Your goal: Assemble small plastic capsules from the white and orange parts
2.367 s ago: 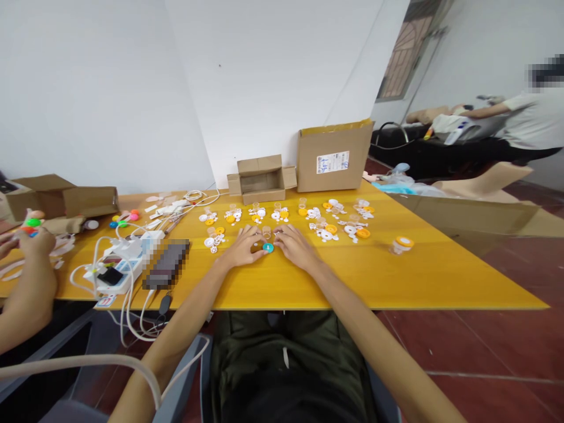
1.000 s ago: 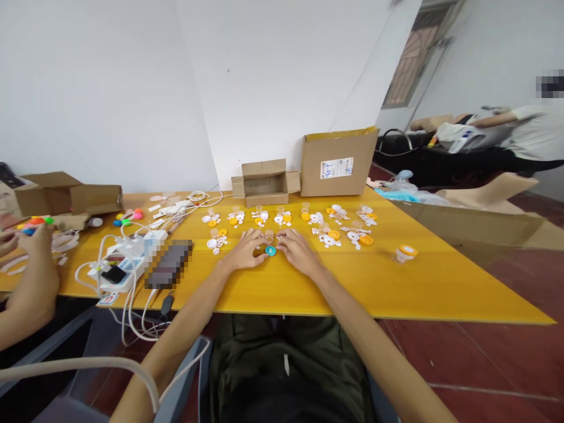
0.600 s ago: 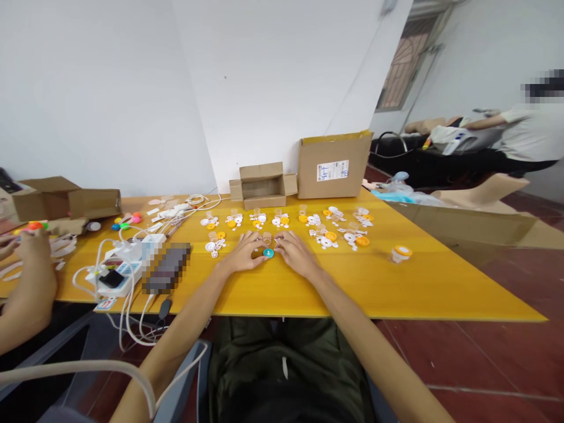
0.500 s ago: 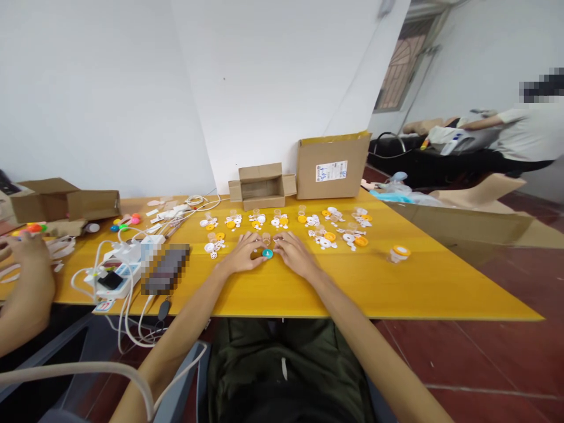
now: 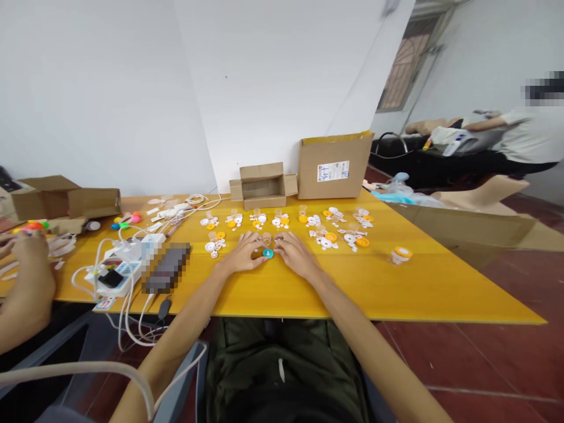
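Observation:
A round teal lid (image 5: 268, 253) with a small white part at its centre lies on the table between my hands. My left hand (image 5: 241, 254) rests to its left, thumb tip at the lid's edge, with a gap between thumb and fingers. To the right, my right hand (image 5: 294, 254) has its fingers curled close together beside the lid; a bit of white shows at the fingertips, too small to name. Just beyond the lid, between both hands' fingertips, stands a small clear cup (image 5: 267, 237).
Beyond my hands are groups of clear cups, orange lids (image 5: 330, 237) and white gear-like parts (image 5: 211, 247). A capped clear jar (image 5: 400, 255) stands right. Cardboard boxes (image 5: 333, 170) line the back. A power strip (image 5: 127, 267), cables and another person's arm (image 5: 33, 276) are left.
My hands and the teal lid keep practically the same places. The view has shifted very slightly.

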A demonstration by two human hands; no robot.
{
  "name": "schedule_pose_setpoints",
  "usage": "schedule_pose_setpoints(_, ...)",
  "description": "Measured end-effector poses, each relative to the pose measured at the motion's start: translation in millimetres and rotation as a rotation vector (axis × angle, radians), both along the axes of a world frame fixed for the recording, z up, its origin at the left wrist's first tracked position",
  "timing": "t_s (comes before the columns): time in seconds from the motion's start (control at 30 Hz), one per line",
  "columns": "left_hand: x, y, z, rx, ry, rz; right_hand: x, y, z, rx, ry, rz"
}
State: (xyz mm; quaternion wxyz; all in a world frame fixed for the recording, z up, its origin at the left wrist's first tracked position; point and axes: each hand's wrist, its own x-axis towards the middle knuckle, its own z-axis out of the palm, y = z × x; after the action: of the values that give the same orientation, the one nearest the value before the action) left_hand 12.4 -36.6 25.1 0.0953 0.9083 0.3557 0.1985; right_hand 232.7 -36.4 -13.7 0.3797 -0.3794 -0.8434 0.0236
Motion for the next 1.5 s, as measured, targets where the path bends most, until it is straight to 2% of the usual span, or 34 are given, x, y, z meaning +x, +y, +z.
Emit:
schedule_pose_setpoints(1.2, 0.8, -1.6, 1.4, -0.029, 0.013, 0.015, 0.0, -0.7, 1.7, -0.012, -0.006, 0.010)
schedule_pose_setpoints(1.5, -0.3, -0.4, -0.6, -0.029, -0.004, 0.010, -2.1, -1.2, 2.2, 0.001, 0.059, 0.011)
